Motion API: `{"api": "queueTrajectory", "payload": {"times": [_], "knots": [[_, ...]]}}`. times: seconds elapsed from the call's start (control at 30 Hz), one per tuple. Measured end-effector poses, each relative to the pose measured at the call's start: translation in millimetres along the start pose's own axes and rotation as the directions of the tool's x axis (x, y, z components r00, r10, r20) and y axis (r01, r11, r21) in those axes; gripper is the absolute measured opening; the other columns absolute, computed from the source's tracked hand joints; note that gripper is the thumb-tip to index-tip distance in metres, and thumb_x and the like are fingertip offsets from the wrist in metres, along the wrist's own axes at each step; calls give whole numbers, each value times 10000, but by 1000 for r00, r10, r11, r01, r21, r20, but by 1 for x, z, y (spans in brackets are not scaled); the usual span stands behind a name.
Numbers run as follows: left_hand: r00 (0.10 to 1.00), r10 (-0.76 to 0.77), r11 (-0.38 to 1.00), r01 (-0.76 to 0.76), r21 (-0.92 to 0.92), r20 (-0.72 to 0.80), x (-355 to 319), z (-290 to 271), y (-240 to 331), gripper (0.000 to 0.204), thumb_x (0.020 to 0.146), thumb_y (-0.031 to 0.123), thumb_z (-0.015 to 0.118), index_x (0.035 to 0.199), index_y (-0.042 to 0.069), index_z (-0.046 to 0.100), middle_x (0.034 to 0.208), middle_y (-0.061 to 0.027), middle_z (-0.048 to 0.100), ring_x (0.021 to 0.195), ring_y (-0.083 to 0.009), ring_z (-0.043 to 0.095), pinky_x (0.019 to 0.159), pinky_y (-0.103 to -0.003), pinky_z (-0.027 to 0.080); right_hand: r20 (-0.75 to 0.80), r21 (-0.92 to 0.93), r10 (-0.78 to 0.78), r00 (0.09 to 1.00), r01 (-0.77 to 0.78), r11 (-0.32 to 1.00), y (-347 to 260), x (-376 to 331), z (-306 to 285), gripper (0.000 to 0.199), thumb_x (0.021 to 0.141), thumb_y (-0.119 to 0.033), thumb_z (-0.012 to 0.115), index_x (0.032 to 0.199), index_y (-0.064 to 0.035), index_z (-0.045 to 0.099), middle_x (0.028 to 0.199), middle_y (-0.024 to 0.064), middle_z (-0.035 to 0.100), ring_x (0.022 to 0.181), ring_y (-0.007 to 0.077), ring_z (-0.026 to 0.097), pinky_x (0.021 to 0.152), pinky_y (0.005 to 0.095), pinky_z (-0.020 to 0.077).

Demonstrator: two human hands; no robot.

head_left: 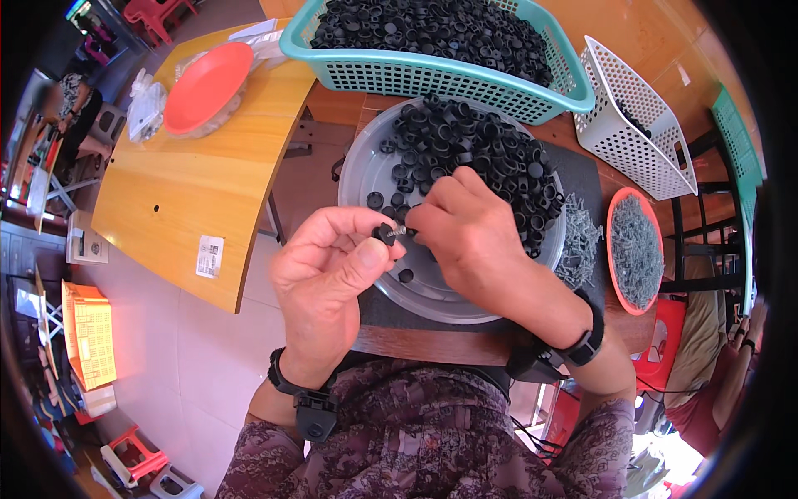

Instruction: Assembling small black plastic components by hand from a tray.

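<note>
Between the thumb and fingers of my left hand [324, 258] is a small black plastic cap [386, 234]. My right hand [470, 233] meets it with fingertips pinched around a small silver screw [399, 232], whose threaded part shows against the cap. The fingertips hide the screw's far end. Both hands are over the near left part of a translucent round basin [449, 312], which holds a heap of black ring-shaped plastic parts [465, 150]. A few loose black caps [405, 275] lie on the basin's bottom, close to my fingers.
Behind the basin stands a green basket [432, 75] full of black parts. To the right are a white perforated basket [636, 125], a pile of screws [579, 241] and an orange plate [616, 287] of screws. A yellow tabletop [191, 175] bears a red dish [208, 87].
</note>
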State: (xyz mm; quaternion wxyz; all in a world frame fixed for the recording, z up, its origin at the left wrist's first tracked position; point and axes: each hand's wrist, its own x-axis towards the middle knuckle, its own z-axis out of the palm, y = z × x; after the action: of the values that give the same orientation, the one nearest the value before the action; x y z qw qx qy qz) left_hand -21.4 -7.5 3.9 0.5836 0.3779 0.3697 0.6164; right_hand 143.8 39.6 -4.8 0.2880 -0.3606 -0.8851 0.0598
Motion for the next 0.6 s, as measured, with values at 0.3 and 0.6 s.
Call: {"api": "queueTrajectory", "payload": {"times": [0.3,0.6], "knots": [[1000,13,1000,-14,22,24,-4,12,-10,255,815,125,649,966,-56,551,874,-122,610,774,-163,587,722,-267,472,-24,599,326,945,-248,761,-22,-17,-36,185,701,30,671,859,-51,623,744,57,587,664,217,519,614,312,408],[995,41,997,-34,-75,90,-10,24,-16,224,829,55,635,1005,-56,551,920,-83,608,800,-113,571,747,-239,478,-168,608,412,896,-234,758,-33,-32,-34,183,712,28,666,880,-30,624,779,67,606,677,219,540,600,312,426]]}}
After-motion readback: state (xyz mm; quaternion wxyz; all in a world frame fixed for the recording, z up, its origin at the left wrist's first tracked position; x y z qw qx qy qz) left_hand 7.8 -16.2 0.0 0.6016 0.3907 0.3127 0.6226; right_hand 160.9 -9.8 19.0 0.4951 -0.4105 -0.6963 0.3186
